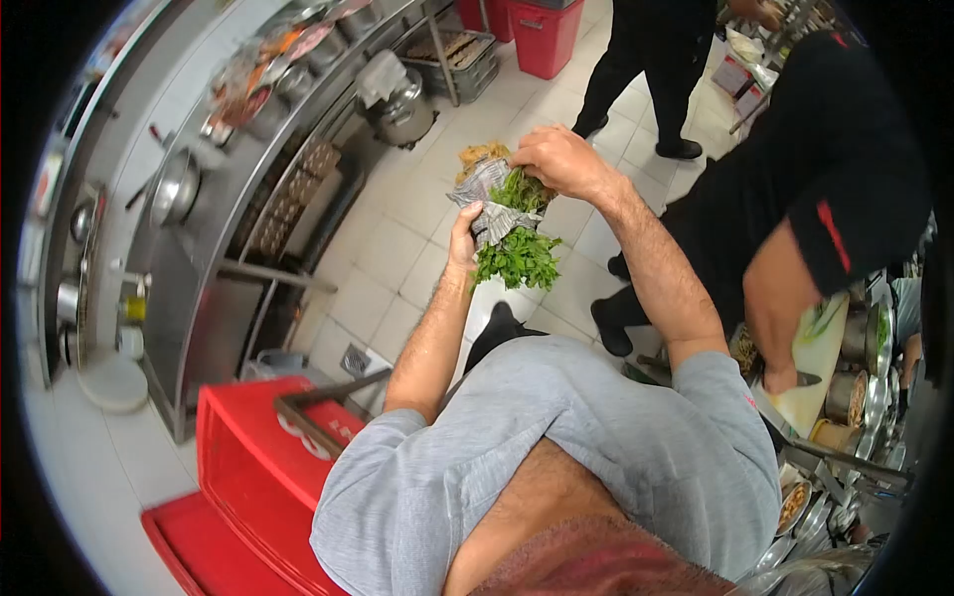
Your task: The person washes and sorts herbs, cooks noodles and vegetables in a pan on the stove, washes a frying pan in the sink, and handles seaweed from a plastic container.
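A bunch of leafy green herbs (519,260) is wrapped round its middle in crumpled grey printed paper (484,185), with more greens and yellowish-brown roots (481,155) showing at the far end. My left hand (463,234) grips the wrapped bunch from its left side, thumb on the paper. Over the upper right part, my right hand (556,161) has its fingers closed on green stems near the paper's opening. Both hands are held out in front of my body, above the tiled floor.
At left, a steel counter (189,248) carries bowls and pans. Red bins (253,467) stand at lower left. A co-worker (755,189) in black bends over a cutting board (817,368) at right, knife in hand. Another person in black (661,50) stands ahead. A lidded pot (402,114) sits on the floor.
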Demonstrator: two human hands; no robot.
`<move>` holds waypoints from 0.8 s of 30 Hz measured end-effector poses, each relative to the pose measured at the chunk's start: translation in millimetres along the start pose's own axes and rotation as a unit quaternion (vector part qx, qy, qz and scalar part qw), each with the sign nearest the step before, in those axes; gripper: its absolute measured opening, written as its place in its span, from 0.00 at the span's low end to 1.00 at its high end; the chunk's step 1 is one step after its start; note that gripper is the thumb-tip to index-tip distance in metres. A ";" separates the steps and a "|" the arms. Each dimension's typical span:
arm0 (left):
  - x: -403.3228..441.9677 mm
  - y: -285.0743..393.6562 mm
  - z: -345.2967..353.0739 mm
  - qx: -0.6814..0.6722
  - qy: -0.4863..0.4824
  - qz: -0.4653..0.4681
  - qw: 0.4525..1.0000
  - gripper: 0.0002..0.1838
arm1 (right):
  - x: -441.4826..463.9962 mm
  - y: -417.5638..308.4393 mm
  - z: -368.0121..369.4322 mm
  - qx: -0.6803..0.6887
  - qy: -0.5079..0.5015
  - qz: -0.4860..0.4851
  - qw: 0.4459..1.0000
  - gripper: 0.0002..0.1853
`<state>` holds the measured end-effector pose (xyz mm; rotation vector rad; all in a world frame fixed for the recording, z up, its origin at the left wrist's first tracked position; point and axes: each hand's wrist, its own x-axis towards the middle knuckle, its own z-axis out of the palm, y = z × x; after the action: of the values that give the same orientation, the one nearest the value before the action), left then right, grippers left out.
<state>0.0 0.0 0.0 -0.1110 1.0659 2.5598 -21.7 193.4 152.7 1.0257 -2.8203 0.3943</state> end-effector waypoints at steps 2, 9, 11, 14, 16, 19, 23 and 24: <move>77.0 25.2 8.9 -0.032 -0.035 -0.049 0.998 0.25 | 49.9 63.7 -1.4 0.092 0.073 0.002 0.993 0.13; 328.4 66.9 70.3 -0.033 -0.081 -0.088 0.992 0.24 | 165.3 254.6 -38.2 0.187 0.065 0.091 0.976 0.15; 403.8 62.6 82.4 -0.037 -0.096 -0.132 0.986 0.24 | 188.4 320.8 -41.6 0.221 0.018 0.103 0.970 0.15; 505.0 52.7 111.7 -0.029 -0.110 -0.144 0.983 0.24 | 223.3 427.3 -51.9 0.249 0.002 0.174 0.953 0.13; 569.8 57.0 141.4 0.004 -0.118 -0.128 0.985 0.25 | 245.2 507.8 -56.2 0.222 0.044 0.149 0.963 0.12; 677.0 63.4 181.6 -0.019 -0.120 -0.169 0.978 0.25 | 279.6 606.7 -83.7 0.198 0.094 0.156 0.963 0.10; 814.8 65.6 228.9 -0.007 -0.151 -0.176 0.973 0.25 | 323.8 734.3 -119.0 0.223 0.172 0.225 0.933 0.10; 851.8 63.8 241.0 -0.019 -0.157 -0.183 0.970 0.26 | 332.5 770.0 -119.7 0.232 0.209 0.241 0.919 0.10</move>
<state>-799.6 383.4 36.2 0.0797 0.7931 2.1746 -769.8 590.4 176.0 0.2106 -2.5875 1.2141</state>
